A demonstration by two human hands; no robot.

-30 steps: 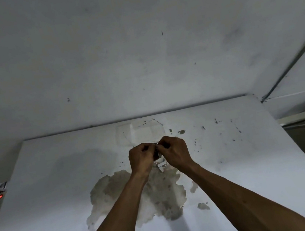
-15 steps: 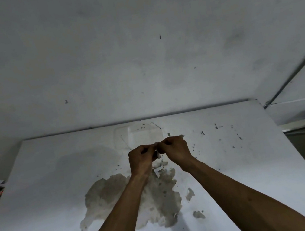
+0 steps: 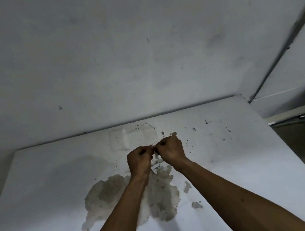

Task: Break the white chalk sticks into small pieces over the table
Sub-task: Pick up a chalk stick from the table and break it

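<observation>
I see little change in the last second: left hand [image 3: 139, 158] and right hand [image 3: 170, 150] stay clenched on a chalk stub [image 3: 156, 155], above broken pieces [image 3: 156, 166] on the table [image 3: 234, 162], so I judge the breaking continues.

Items in view: two hands, left hand [image 3: 139, 161] and right hand [image 3: 171, 151], one bench [image 3: 48, 180], and one chalk stick [image 3: 156, 155], visible only as a white bit between the fingertips. Chalk pieces [image 3: 156, 167] lie below the hands, at least two; they are too small and blurred for an exact count. The bench also carries one large stain [image 3: 120, 195], two small stains [image 3: 186, 186] [image 3: 196, 205] and one clear container [image 3: 133, 138].
</observation>
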